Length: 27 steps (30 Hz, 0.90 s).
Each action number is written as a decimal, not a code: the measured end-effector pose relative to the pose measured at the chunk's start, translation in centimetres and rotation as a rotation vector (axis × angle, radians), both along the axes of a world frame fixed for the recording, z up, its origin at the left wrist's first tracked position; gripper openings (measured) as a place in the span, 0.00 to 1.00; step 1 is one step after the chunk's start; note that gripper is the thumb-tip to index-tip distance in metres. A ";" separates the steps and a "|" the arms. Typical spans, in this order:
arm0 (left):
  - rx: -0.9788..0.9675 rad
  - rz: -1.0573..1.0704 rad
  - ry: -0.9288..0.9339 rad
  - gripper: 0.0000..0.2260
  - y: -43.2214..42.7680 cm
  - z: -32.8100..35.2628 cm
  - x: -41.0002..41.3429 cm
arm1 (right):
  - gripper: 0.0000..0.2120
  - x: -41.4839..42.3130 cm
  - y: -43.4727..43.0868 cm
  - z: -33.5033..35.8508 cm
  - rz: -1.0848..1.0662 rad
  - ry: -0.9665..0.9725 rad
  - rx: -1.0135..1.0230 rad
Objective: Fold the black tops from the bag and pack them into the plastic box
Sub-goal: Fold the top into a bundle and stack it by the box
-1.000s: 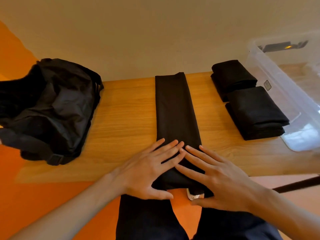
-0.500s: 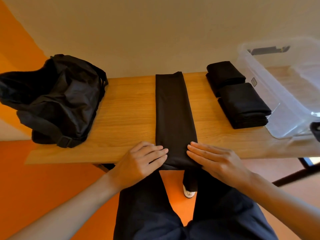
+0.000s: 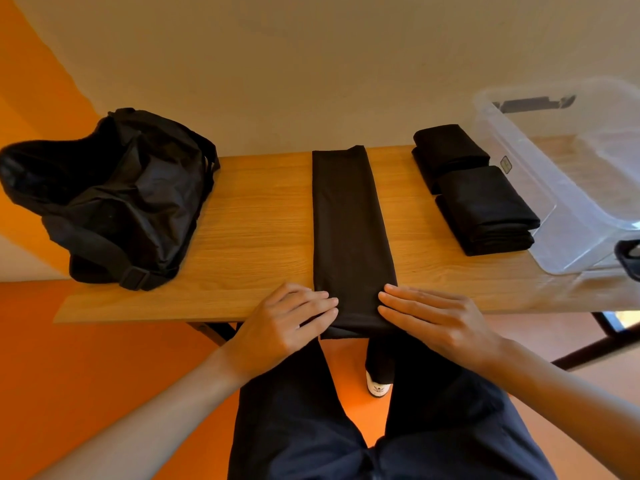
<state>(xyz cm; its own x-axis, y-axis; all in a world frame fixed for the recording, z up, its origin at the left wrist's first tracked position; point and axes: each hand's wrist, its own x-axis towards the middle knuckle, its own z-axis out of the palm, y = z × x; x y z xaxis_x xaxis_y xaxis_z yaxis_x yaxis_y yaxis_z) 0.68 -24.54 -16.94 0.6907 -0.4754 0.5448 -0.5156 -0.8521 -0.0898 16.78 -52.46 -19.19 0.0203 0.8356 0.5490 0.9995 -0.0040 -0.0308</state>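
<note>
Looking down on a wooden table (image 3: 249, 216). At its centre a black top (image 3: 348, 220), folded into a long narrow strip, runs from 12 to 6 o'clock, and its near end slightly overhangs the table's edge. The left hand (image 3: 287, 323) rests on that end at 7 o'clock. The right hand (image 3: 440, 320) rests at 5 o'clock, fingers (image 3: 408, 299) flat on the cloth. A black bag (image 3: 114, 202) sits at 9 o'clock. At 2 o'clock a folded top (image 3: 448, 150) touches a second folded top (image 3: 485, 206), just beside a clear plastic box (image 3: 568, 188).

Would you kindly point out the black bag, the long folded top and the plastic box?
black bag (image 3: 114, 202), head view, crumpled front panel.
long folded top (image 3: 349, 220), head view, middle of the strip.
plastic box (image 3: 540, 202), head view, clear side wall.
</note>
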 end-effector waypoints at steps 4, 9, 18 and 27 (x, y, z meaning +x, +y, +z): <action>0.011 -0.032 0.001 0.09 0.3 -0.4 -0.2 | 0.17 0.1 0.0 -0.1 0.011 -0.019 -0.003; -0.034 -0.048 0.049 0.10 0.2 -0.4 0.0 | 0.15 -0.1 0.2 -0.1 -0.007 -0.010 0.037; -0.153 0.004 0.095 0.10 -0.4 0.9 0.2 | 0.11 -0.7 0.7 0.9 -0.060 0.146 0.075; -0.174 -0.085 0.140 0.12 -0.1 1.2 0.7 | 0.10 0.1 0.8 2.9 0.023 0.122 -0.001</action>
<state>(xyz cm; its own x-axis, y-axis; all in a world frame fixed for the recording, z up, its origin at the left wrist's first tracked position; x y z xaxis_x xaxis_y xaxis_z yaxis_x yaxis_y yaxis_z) 1.42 -24.59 -15.69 0.7269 -0.4426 0.5251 -0.5834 -0.8013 0.1323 16.88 -51.67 -16.24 0.0673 0.8370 0.5430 0.9882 0.0192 -0.1520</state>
